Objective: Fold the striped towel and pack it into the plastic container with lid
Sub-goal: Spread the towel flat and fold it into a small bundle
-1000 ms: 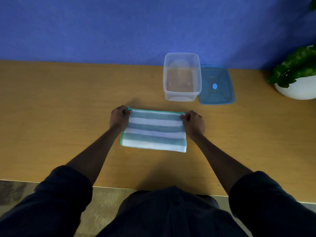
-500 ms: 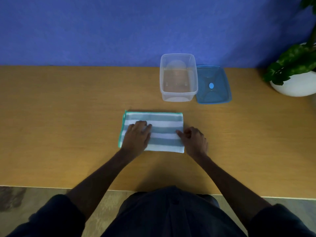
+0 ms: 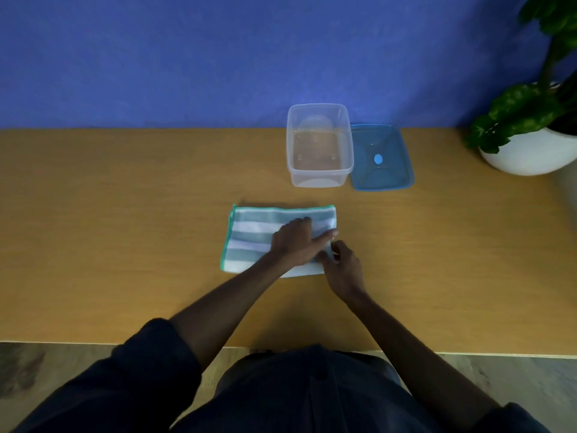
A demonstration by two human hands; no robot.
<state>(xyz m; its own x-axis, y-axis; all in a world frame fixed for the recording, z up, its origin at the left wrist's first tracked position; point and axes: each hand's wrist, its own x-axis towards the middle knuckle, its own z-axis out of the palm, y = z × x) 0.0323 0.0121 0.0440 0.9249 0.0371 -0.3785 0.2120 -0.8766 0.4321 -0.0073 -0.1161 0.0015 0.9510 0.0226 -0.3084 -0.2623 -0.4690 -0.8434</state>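
The folded towel (image 3: 249,242) is lying on the worktop (image 3: 125,245), near the open container (image 3: 319,145). The left hand (image 3: 296,243) is pressing it flat, fingers spread; the right hand (image 3: 342,268) is pinching its right edge.

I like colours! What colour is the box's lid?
Blue lid, lighter blue dot in the middle; head view.

Wooden table (image 3: 125,232), folded striped towel (image 3: 249,242), clear plastic container (image 3: 319,145), blue lid (image 3: 382,157) beside it, white plant pot (image 3: 527,154)
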